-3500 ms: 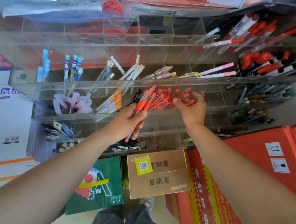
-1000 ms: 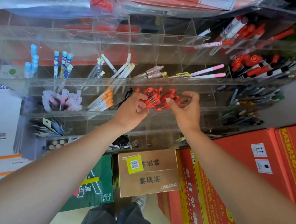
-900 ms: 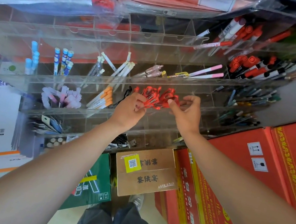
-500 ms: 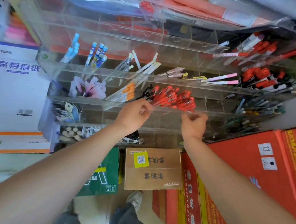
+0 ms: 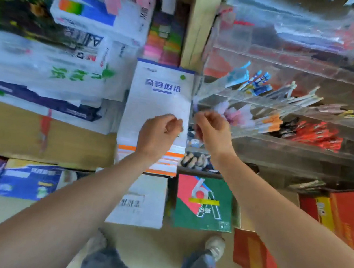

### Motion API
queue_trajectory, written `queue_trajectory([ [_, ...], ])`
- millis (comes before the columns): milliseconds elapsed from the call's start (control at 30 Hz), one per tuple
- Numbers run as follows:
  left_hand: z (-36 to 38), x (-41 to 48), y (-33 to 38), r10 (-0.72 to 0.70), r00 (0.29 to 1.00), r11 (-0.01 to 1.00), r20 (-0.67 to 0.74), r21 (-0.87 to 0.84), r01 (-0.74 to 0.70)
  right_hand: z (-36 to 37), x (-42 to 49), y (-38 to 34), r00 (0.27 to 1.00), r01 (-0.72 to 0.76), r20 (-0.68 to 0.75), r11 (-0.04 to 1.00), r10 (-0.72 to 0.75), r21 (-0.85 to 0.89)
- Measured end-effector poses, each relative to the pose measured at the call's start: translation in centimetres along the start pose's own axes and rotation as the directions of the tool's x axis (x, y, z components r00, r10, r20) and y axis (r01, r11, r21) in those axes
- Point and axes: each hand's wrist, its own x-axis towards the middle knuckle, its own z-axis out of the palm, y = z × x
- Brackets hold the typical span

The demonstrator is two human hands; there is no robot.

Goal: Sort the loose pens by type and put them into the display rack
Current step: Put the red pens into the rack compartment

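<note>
At the centre of the frame we are holding our left hand (image 5: pixel 159 137) up before a white paper pack (image 5: pixel 158 98), its grip sitting closed with nothing showing inside. Just right of it, our right hand (image 5: pixel 214 135) is hovering at the left end of the clear display rack (image 5: pixel 273 147), fingers curled, and blur is keeping us from telling whether that grip is pinching anything. Red pens (image 5: pixel 317 135) are lying bunched in a middle-tier compartment at the right, well apart from both hands.

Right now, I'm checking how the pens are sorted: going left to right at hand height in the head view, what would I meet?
A cardboard box → left hand → right hand → pink pens → orange-tipped pens → red pens.
</note>
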Motion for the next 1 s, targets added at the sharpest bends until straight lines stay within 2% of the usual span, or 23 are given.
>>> queue_trajectory([
  [100,-8.1,-1.1,-5.6,-0.089,0.991,0.995,-0.097,0.028,0.092,9.7,-1.2,-1.7,0.993,0.018,0.119,1.000,-0.020,0.018],
  [233,-17.0,-2.5,-13.5,-0.218,0.967,0.968,-0.135,0.093,0.231,21.3,-2.7,-1.3,0.959,-0.016,0.283,0.999,0.026,-0.039],
  [333,-21.2,-3.7,-18.7,-0.373,0.925,0.916,-0.079,0.131,0.380,28.1,-3.0,0.2,0.896,-0.083,0.420,0.984,0.143,-0.158],
  [433,-23.8,-4.8,-24.0,-0.547,0.837,0.826,-0.007,0.158,0.541,33.0,-2.5,2.2,0.797,-0.183,0.499,0.924,0.340,-0.337],
  [533,-25.4,-5.3,-28.8,-0.640,0.768,0.755,-0.013,0.174,0.632,36.4,-1.2,5.4,0.746,-0.179,0.513,0.870,0.425,-0.460],
  [733,-26.0,-4.1,-36.2,-0.714,0.699,0.676,-0.043,0.221,0.704,41.2,2.7,11.9,0.734,-0.188,0.448,0.787,0.510,-0.588],
  [867,-25.3,-2.3,-40.2,-0.715,0.699,0.681,-0.025,0.201,0.704,43.6,6.0,16.1,0.742,-0.101,0.453,0.750,0.494,-0.654],
  [1000,-24.4,0.0,-43.9,-0.681,0.729,0.710,-0.059,0.188,0.679,46.2,8.6,19.6,0.754,-0.046,0.448,0.719,0.480,-0.694],
])
